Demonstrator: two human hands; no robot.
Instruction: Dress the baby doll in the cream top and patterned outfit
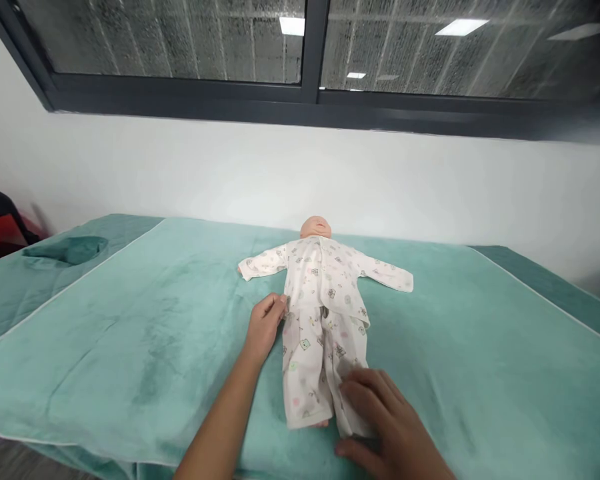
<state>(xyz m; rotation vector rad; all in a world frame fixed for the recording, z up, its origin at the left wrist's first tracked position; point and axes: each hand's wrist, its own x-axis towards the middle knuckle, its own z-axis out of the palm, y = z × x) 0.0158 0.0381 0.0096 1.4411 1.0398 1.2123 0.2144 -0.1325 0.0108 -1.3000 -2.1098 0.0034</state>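
Note:
A baby doll (316, 227) lies on its back on the green bed cover, head toward the wall and arms spread wide. It wears a white patterned top (314, 273) and matching trousers (307, 360). My left hand (267, 323) has its fingers closed at the side of the doll's waist, pinching the hem of the top. Beside the lower trouser leg on the right, my right hand (383, 413) is blurred, its thumb and fingers apart around the cuff area; no grip shows. The doll's feet are mostly covered by the trousers.
The green bed cover (155, 333) spreads widely on both sides, with a folded-open hollow (66, 251) at the left. Behind it stands a white wall (205, 173) under a dark-framed window (310, 100). A red and black object (3, 230) is at the far left.

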